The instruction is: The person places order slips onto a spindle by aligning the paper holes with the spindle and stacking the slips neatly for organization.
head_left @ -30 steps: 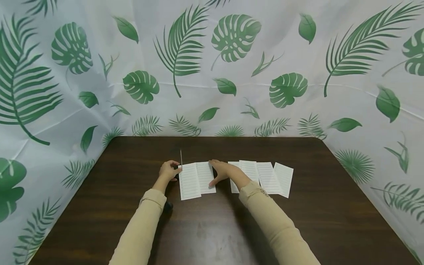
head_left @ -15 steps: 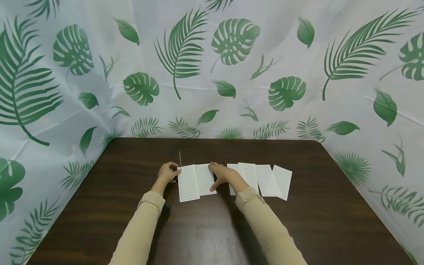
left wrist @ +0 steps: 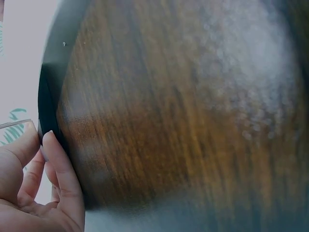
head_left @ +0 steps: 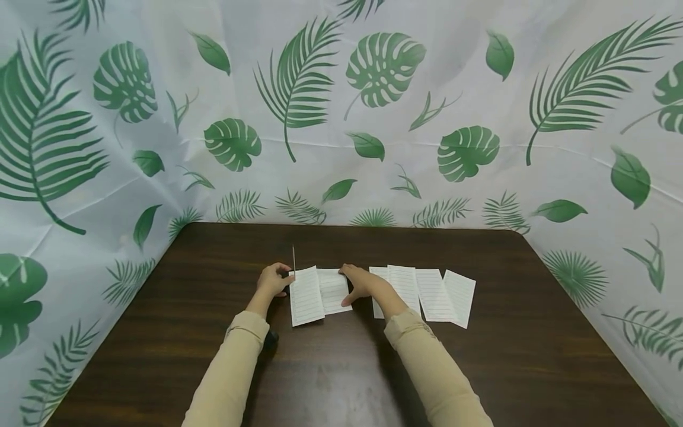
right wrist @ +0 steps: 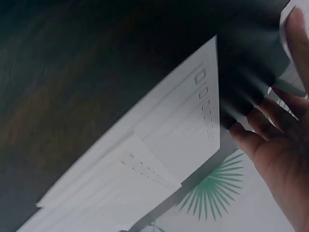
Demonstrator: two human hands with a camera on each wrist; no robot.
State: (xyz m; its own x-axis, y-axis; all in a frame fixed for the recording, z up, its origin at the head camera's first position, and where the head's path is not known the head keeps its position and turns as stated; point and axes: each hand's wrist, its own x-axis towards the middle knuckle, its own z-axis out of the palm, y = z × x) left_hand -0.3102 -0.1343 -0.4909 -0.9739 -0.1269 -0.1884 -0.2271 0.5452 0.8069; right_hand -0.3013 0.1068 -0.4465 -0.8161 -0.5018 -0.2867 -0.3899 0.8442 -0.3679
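My left hand [head_left: 273, 280] is at the left upper corner of a white lined paper sheet [head_left: 306, 296]. Its thumb and fingers pinch a thin, straight stick-like thing [head_left: 293, 258] that points away; its kind is unclear. In the left wrist view a dark flat piece [left wrist: 47, 108] shows by the fingertips. My right hand [head_left: 367, 281] grips a second lined sheet [head_left: 332, 290] at its right side, thumb near, fingers far. That sheet bows upward, and the left one overlaps its edge. The right wrist view shows its curled edge beside the right hand [right wrist: 280, 130].
Several lined sheets [head_left: 445, 296] lie overlapped on the brown wooden table [head_left: 341, 373] to the right, partly behind my right wrist. A white curtain [head_left: 320, 118] with green leaves hangs behind the table's far edge.
The second sheet has bowed up under my right hand, and the left sheet has tilted slightly. Both hands stay in nearly the same place. The head view has shifted a little.
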